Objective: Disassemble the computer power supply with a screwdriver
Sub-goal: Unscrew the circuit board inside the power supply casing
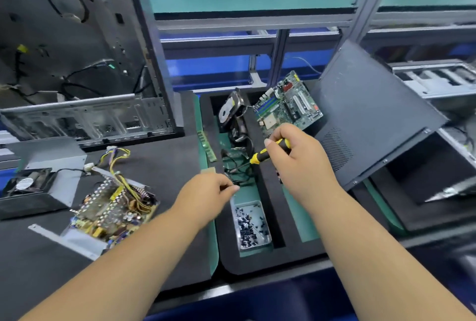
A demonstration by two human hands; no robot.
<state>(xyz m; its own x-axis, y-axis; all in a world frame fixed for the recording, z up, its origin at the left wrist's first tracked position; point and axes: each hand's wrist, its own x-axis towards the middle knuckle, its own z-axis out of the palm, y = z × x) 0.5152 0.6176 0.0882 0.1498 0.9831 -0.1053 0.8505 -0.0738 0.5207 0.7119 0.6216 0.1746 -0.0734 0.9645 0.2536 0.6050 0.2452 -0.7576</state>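
Note:
The power supply lies in parts on the black mat at the left: its circuit board [116, 207] with yellow wires sits on a metal base plate [77, 239], and the grey cover with a fan [33, 184] lies beside it. My right hand [298, 161] grips a yellow and black screwdriver [268, 153], tip pointing down-left over the tray. My left hand [208, 194] hovers just above a small metal box [251, 225] holding several screws, fingertips pinched together; whether it holds a screw I cannot tell.
An open computer case [77, 63] stands at the back left. A black foam tray [270, 217] holds a hard drive [229, 109], a motherboard [286, 104] and cables. A memory stick [206, 145] lies beside it. A dark side panel [371, 114] leans at the right.

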